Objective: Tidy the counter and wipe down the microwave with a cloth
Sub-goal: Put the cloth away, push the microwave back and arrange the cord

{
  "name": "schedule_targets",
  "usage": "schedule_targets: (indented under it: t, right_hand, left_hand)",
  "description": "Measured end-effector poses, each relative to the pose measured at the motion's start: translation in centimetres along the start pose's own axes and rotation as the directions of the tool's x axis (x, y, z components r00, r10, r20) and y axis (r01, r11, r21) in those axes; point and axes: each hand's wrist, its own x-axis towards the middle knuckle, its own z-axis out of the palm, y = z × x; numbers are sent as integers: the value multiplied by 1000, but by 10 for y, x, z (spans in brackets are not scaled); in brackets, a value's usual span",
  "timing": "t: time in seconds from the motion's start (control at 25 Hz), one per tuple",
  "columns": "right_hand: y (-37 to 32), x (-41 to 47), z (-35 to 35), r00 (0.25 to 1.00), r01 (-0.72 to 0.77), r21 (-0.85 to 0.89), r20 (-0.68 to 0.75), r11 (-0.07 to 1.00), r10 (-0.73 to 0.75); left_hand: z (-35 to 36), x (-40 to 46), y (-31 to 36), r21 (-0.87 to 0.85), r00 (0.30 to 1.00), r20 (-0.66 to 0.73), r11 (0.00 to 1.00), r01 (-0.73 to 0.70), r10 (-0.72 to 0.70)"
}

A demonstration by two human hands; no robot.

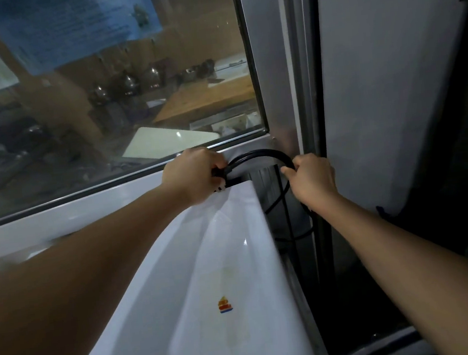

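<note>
The left hand (195,178) was curled tight round the plug end of a black power cord (256,155), its knuckles up against the lower frame of the window (109,103). The plug's pale tip showed just under the fingers, pointing down toward the back edge of the microwave (224,265). The right hand (311,179) pinched the same cord a little further along, thumb and forefinger closed on it, the other fingers folded beneath. Between the two hands the cord rose in a short arch, running left to right; past the right hand it dropped down into the dark gap beside the appliance and looped there.

The microwave's white top filled the lower middle of the view, its long axis running from the near bottom edge away toward the window, where its back corner sat just beneath the left hand. A small orange, yellow and blue sticker (225,305) sat on that top, with a faint yellowish stain around it.

Room to move was tight. The window sill closed off the far side, and a grey metal post (281,85) stood just right of the glass. Between the microwave's right edge and a pale upright panel (391,88) lay only a narrow, shadowed slot, where the cord hung. Both forearms reached in over the top. Whatever surface carried the microwave could not be seen.
</note>
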Motion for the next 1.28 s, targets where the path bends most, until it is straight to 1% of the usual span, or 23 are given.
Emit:
schedule_targets:
  t: [0.08,0.16,0.28,0.36,0.56,0.72,0.8,0.92,1.0,1.04,1.08,1.12,1.16,1.2,1.24,1.28]
  right_hand:
    - [-5,0,3,1000,6,82,-11,997,-6]
    - [-10,1,10,1000,-4,224,3,974,3]
    - [-7,-1,26,995,-80,417,82,906,51]
    - [2,-5,39,990,-114,460,131,881,59]
    - [22,-10,61,959,-207,459,271,864,86]
    - [34,-11,58,942,-182,400,333,898,43]
    - [36,-16,55,948,-124,322,318,938,16]
    - [36,-25,53,979,-32,125,206,992,5]
    - [37,-26,50,991,-43,-8,130,999,43]
    - [37,-23,51,989,-82,-10,122,997,83]
    - [36,-19,52,981,-144,63,143,988,133]
    - [33,-15,54,961,-231,211,200,950,190]
    - [28,-12,56,933,-328,391,274,860,232]
    - [21,-10,58,903,-413,543,348,731,252]
    - [17,-9,59,883,-460,636,402,620,243]
    - [16,-8,60,874,-477,666,428,574,229]
  left_hand:
    - [-4,-2,-3,1,1000,-15,1000,25,-25]
    - [-7,-3,-6,-6,998,-51,999,41,-41]
    - [-2,-4,-8,8,993,-98,998,64,-62]
    - [4,-4,-9,46,992,-105,996,71,-66]
    - [16,-8,-14,67,990,-138,997,49,-40]
    - [18,-9,-15,72,987,-160,997,24,-13]
    - [18,-9,-15,78,986,-166,997,22,-9]
    - [19,-9,-14,97,985,-175,995,20,-2]
    - [19,-8,-15,101,983,-183,995,27,-8]
    - [19,-8,-15,99,982,-187,995,33,-14]
    - [19,-8,-15,98,981,-191,994,39,-20]
    - [18,-8,-15,101,981,-192,994,42,-22]
    - [17,-8,-14,106,981,-193,994,42,-21]
    - [16,-7,-14,110,980,-197,993,39,-17]
    - [14,-6,-14,112,979,-206,993,34,-10]
    - [12,-5,-13,113,977,-214,993,30,-5]
